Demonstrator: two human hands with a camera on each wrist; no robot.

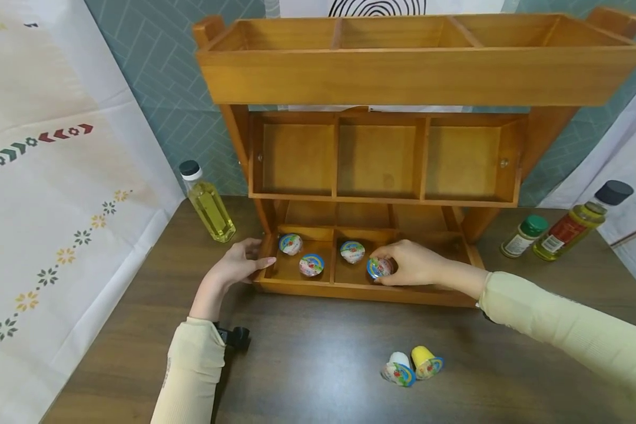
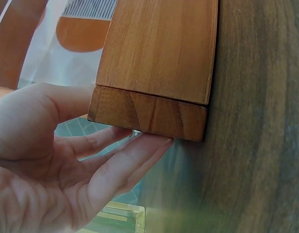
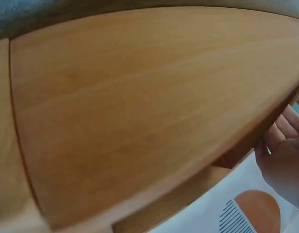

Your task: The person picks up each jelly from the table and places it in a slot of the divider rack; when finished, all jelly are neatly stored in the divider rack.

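Observation:
At the bottom tray (image 1: 297, 288) of a brown wooden rack, my left hand (image 1: 235, 263) grips the left end, thumb over the rim and fingers along the outer side. The left wrist view shows that hand against the tray's wooden corner (image 2: 147, 114). My right hand (image 1: 414, 263) pinches a small jelly cup (image 1: 378, 268) with a printed lid, low in the middle compartment. Another jelly cup (image 1: 352, 252) sits to its left there. Two more, one farther back (image 1: 290, 244) and one nearer (image 1: 311, 265), occupy the left compartment. The tray's wooden board (image 3: 140, 107) fills most of the right wrist view.
On the table in front lie a white jelly cup (image 1: 398, 370) and a yellow jelly cup (image 1: 426, 361). An oil bottle (image 1: 210, 206) stands left of the rack. To the right are a green-capped jar (image 1: 522, 237) and another bottle (image 1: 569, 229). The rack's upper tray (image 1: 424, 79) overhangs the lower ones.

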